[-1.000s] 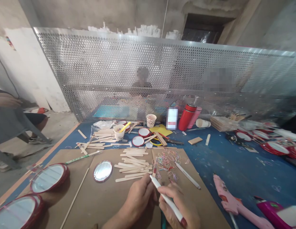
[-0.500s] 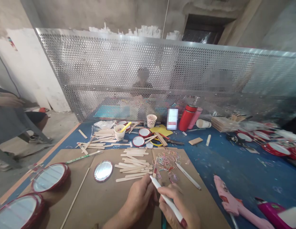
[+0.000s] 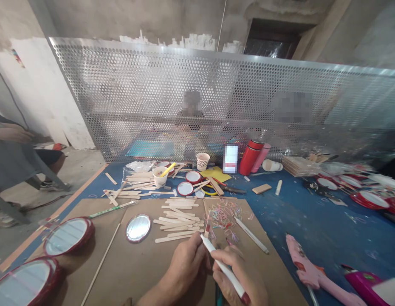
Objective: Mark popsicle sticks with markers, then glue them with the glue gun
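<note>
Head view: nearest, a white marker [image 3: 224, 270] with a dark red end is held between the left hand [image 3: 184, 265] and the right hand [image 3: 238, 274]. Its upper part is gripped closely by the left fingers [image 3: 197, 246], and its middle is held by the right fingers [image 3: 221, 255], which are also closed narrow around it. A teal object [image 3: 218, 295] is seen below the hands, but it is mostly hidden and cannot be identified with certainty.

Both hands are placed over a brown cardboard sheet [image 3: 134, 276]. Just beyond them, a heap of coloured rubber bands [image 3: 223, 214] and a second white marker [image 3: 251, 235] are lying on it. Wooden craft sticks [image 3: 178, 225] are laid beside a small round mirror [image 3: 138, 228].

To the left, two red-rimmed oval mirrors [image 3: 68, 236] are placed, and a pink glue gun [image 3: 307, 267] is lying on the right, on the blue-covered counter [image 3: 299, 216]. Farther away, a paper cup [image 3: 202, 161] and a red bottle [image 3: 249, 157] are standing in front of a perforated metal screen [image 3: 136, 85]. A seated person [image 3: 12, 161] is seen at the far left.
</note>
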`<action>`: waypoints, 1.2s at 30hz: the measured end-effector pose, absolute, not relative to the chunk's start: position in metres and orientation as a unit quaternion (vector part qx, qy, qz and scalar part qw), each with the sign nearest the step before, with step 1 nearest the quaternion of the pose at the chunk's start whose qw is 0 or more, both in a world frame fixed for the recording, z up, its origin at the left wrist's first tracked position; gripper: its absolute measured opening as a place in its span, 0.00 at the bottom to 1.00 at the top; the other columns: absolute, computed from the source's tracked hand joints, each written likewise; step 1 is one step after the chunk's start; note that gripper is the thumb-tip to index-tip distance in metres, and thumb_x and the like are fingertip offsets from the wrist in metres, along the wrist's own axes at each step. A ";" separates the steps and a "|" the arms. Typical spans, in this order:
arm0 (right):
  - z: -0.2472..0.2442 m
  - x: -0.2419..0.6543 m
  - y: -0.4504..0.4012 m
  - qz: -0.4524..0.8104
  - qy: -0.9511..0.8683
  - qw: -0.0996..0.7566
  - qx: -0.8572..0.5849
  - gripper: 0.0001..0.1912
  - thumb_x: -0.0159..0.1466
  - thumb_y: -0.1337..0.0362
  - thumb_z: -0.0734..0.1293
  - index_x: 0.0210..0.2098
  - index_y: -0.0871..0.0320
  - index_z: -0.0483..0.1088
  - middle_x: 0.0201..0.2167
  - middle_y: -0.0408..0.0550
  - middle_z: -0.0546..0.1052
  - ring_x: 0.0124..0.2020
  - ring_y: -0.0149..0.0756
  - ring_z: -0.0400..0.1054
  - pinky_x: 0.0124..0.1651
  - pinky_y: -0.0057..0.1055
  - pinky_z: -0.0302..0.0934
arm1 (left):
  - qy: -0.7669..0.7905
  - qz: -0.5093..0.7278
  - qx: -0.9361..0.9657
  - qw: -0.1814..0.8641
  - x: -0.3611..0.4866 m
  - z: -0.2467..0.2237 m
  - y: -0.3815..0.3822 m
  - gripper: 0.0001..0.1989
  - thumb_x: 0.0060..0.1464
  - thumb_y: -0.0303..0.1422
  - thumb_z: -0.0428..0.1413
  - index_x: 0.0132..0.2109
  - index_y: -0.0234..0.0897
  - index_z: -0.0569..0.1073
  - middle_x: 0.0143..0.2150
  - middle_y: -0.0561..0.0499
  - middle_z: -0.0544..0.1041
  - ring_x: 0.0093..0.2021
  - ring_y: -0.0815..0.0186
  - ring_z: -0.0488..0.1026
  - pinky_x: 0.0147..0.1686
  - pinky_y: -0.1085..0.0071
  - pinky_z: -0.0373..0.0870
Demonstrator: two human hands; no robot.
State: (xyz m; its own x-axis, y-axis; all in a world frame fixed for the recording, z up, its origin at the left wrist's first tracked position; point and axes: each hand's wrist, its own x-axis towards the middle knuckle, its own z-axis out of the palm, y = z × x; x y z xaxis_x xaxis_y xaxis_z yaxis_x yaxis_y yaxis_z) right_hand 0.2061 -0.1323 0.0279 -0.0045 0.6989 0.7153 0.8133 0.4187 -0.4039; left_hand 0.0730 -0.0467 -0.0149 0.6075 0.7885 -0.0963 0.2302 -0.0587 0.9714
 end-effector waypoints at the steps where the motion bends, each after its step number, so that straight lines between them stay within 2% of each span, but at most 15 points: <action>1: 0.028 0.206 -0.133 -0.063 -0.705 0.458 -0.537 0.16 0.74 0.53 0.56 0.44 0.53 0.72 0.29 0.46 0.79 0.31 0.36 0.76 0.39 0.30 0.70 | 0.368 0.241 0.685 0.581 0.073 -0.015 -0.047 0.09 0.61 0.39 0.44 0.36 0.40 0.64 0.25 0.53 0.74 0.28 0.66 0.69 0.31 0.74 0.64; 5: 0.028 0.207 -0.133 -0.060 -0.703 0.456 -0.543 0.16 0.74 0.52 0.57 0.44 0.53 0.72 0.28 0.45 0.79 0.30 0.36 0.76 0.41 0.30 0.70 | 0.366 0.245 0.689 0.576 0.073 -0.016 -0.047 0.09 0.60 0.39 0.45 0.36 0.40 0.63 0.26 0.52 0.75 0.29 0.66 0.69 0.32 0.74 0.65; 9: 0.030 0.209 -0.132 -0.053 -0.715 0.445 -0.536 0.16 0.74 0.53 0.57 0.43 0.53 0.72 0.28 0.45 0.78 0.29 0.35 0.75 0.39 0.28 0.70 | 0.366 0.241 0.686 0.580 0.073 -0.014 -0.047 0.09 0.60 0.39 0.44 0.35 0.41 0.63 0.26 0.52 0.74 0.28 0.66 0.69 0.33 0.73 0.65; 17: 0.032 0.209 -0.134 -0.043 -0.714 0.439 -0.544 0.19 0.74 0.51 0.55 0.43 0.53 0.72 0.27 0.45 0.78 0.29 0.35 0.75 0.41 0.30 0.70 | 0.381 0.245 0.690 0.565 0.073 -0.017 -0.046 0.09 0.60 0.39 0.46 0.33 0.40 0.62 0.27 0.52 0.73 0.29 0.68 0.67 0.31 0.74 0.62; 25: 0.028 0.209 -0.134 -0.048 -0.692 0.473 -0.544 0.16 0.74 0.52 0.57 0.47 0.53 0.71 0.30 0.47 0.79 0.31 0.37 0.77 0.42 0.30 0.72 | 0.386 0.290 0.655 0.581 0.077 -0.012 -0.051 0.17 0.63 0.46 0.47 0.32 0.39 0.63 0.28 0.51 0.71 0.32 0.67 0.65 0.34 0.74 0.63; 29: 0.028 0.209 -0.133 -0.055 -0.687 0.474 -0.548 0.16 0.73 0.52 0.58 0.45 0.53 0.73 0.31 0.48 0.80 0.30 0.37 0.77 0.37 0.27 0.72 | 0.392 0.301 0.658 0.568 0.078 -0.012 -0.050 0.16 0.62 0.44 0.49 0.32 0.37 0.67 0.32 0.49 0.72 0.35 0.66 0.65 0.37 0.73 0.63; 33: 0.029 0.210 -0.133 -0.058 -0.696 0.473 -0.538 0.15 0.73 0.53 0.58 0.45 0.54 0.73 0.30 0.47 0.79 0.30 0.36 0.77 0.39 0.27 0.72 | 0.368 0.305 0.703 0.527 0.076 -0.013 -0.046 0.16 0.61 0.41 0.50 0.31 0.35 0.70 0.35 0.47 0.73 0.39 0.64 0.67 0.42 0.71 0.62; 36: 0.030 0.210 -0.133 -0.061 -0.699 0.471 -0.535 0.14 0.73 0.54 0.59 0.46 0.53 0.72 0.30 0.46 0.79 0.30 0.35 0.76 0.38 0.27 0.71 | 0.359 0.276 0.727 0.516 0.075 -0.011 -0.045 0.15 0.60 0.40 0.50 0.30 0.35 0.70 0.34 0.47 0.73 0.38 0.64 0.67 0.40 0.71 0.62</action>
State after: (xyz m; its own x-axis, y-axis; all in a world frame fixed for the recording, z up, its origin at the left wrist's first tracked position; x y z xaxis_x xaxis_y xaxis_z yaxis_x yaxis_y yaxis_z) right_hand 0.2098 -0.1327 0.0300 0.0155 0.6898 0.7238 0.8050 0.4208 -0.4182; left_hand 0.0750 -0.0455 -0.0107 0.5899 0.8069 0.0299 0.2381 -0.2092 0.9485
